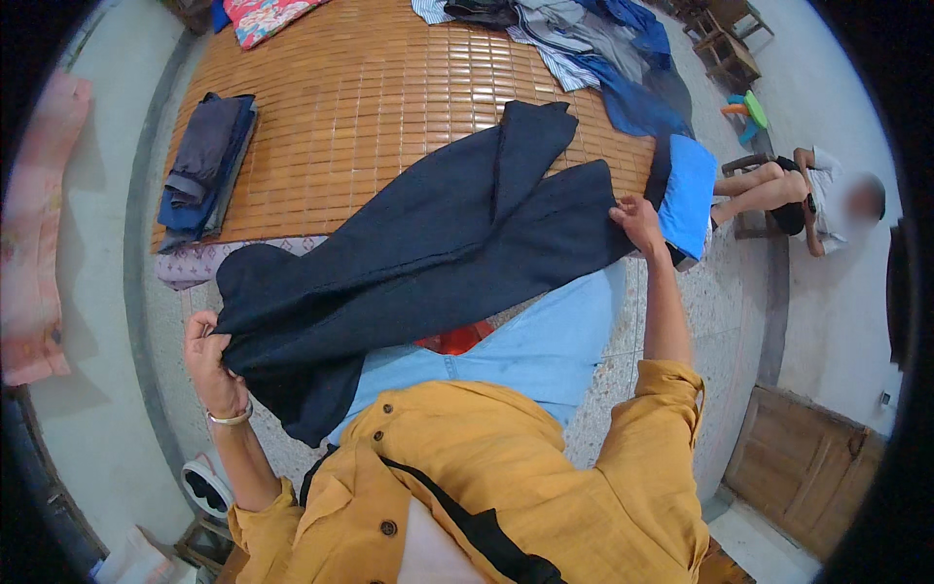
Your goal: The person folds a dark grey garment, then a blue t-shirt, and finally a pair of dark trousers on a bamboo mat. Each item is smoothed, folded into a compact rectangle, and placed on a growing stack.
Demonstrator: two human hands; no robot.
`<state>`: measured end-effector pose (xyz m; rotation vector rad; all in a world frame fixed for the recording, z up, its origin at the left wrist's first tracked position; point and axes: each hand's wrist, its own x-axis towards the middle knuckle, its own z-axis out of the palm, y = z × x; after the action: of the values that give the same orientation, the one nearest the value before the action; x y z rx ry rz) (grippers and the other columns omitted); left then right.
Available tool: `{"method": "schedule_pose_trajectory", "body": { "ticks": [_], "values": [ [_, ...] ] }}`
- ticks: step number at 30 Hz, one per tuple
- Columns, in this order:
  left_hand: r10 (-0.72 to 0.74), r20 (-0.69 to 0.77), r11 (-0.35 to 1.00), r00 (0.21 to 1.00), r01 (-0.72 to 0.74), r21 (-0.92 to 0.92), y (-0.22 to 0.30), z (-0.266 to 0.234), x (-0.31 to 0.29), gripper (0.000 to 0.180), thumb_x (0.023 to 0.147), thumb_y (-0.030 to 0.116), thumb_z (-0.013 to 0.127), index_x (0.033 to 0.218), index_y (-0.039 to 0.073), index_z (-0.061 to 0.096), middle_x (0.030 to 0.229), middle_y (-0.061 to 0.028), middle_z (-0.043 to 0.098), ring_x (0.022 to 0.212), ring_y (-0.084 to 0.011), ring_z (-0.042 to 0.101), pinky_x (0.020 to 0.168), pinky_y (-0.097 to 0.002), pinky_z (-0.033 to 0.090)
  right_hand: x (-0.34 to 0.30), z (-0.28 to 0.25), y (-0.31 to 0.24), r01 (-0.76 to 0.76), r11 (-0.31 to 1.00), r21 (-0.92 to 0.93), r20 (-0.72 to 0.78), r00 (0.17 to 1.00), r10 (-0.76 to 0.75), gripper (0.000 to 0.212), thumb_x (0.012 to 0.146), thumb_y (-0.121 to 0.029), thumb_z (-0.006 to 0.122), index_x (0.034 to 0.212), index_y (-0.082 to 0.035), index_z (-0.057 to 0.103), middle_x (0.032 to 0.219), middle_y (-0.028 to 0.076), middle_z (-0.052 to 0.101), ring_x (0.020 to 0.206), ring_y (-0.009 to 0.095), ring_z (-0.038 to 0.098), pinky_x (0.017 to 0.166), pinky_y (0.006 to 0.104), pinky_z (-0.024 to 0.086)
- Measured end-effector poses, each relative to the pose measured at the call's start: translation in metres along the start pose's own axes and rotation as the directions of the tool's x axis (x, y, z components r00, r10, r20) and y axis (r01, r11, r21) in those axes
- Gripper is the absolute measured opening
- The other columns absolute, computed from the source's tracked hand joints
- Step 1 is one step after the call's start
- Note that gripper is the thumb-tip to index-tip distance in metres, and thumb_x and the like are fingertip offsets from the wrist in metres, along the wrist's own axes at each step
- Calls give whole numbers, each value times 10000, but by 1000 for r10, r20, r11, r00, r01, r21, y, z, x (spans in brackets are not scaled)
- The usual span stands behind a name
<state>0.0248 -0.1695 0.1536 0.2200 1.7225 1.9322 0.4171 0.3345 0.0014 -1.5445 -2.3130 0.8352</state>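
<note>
Dark navy trousers (418,243) stretch across my lap and over the near edge of a bamboo-mat bed (360,107). My left hand (210,362) is closed on the waist end of the trousers at the left. At the right, my right hand (640,226) pinches the hem of one leg. The other leg's end lies on the mat, farther away. Creases run along the cloth between my hands. Just beyond my right hand is a bright blue box-like thing (687,195) at the bed's edge.
Folded dark clothes (206,161) are stacked at the mat's left side. A loose heap of clothes (593,49) lies at the far right, and a red floral cloth (268,18) at the far left. Another person (827,200) sits on the right, near stools (728,56).
</note>
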Motion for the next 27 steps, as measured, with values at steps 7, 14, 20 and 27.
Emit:
{"method": "schedule_pose_trajectory", "body": {
  "ticks": [7, 14, 20, 27],
  "values": [
    [29, 31, 999, 999, -30, 29, 4, 5, -2, 160, 734, -17, 488, 880, 48, 478, 764, -22, 550, 623, -76, 526, 535, -174, 415, 32, 22, -13, 12, 1000, -25, -39, 999, -12, 441, 730, -193, 725, 1087, 19, 573, 905, 167, 666, 827, 291, 645, 714, 361, 491],
    [44, -85, 998, 995, -40, 47, -3, 6, -2, 160, 747, -3, 497, 891, 66, 486, 725, 21, 522, 502, -30, 439, 415, -156, 317, -14, -17, -80, -90, 852, 516, 192, 981, -13, 445, 756, 42, 641, 1167, -65, 509, 839, 55, 633, 774, 123, 582, 695, 252, 456],
    [28, -78, 999, 997, -27, 20, 0, 14, 1, 153, 756, -1, 492, 893, 67, 492, 699, 39, 527, 425, -5, 399, 349, -139, 276, -19, -33, -45, 168, 903, 395, 186, 948, -258, 342, 739, 87, 606, 1038, -77, 609, 914, 15, 598, 862, 109, 554, 709, 242, 437],
    [67, -181, 998, 981, -64, 24, -3, 19, 4, 135, 770, 15, 488, 891, 74, 492, 712, 26, 553, 435, -11, 412, 362, -138, 292, -25, -50, -53, 476, 879, -15, -99, 874, -475, 248, 746, 62, 600, 968, -45, 623, 922, 80, 586, 871, 259, 574, 761, 304, 454]
  ]
}}
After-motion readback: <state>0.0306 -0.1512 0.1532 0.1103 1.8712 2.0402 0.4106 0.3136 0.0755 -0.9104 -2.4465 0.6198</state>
